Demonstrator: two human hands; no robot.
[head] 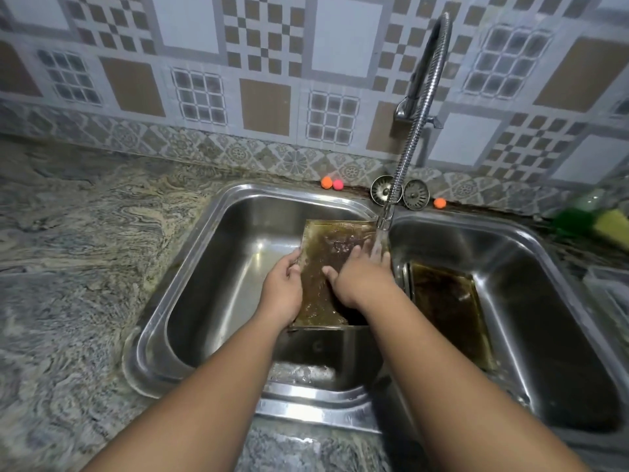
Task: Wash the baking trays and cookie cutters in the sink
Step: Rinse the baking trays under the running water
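A grimy rectangular baking tray (326, 243) stands tilted in the left sink basin (218, 267). My left hand (282, 287) grips its left edge. My right hand (357, 277) lies flat on the tray's dirty surface, fingers spread, with water from the flexible tap (408, 158) running over the fingertips. A second dark baking tray (446, 301) lies in the right sink basin (544, 284). No cookie cutters are visible.
Two metal sink strainers (415, 195) sit behind the sink by the tap. Small orange and pink balls (332, 183) lie along the wall edge. A green and yellow sponge (599, 223) is at the far right. Marbled stone counter (85, 250) spreads to the left.
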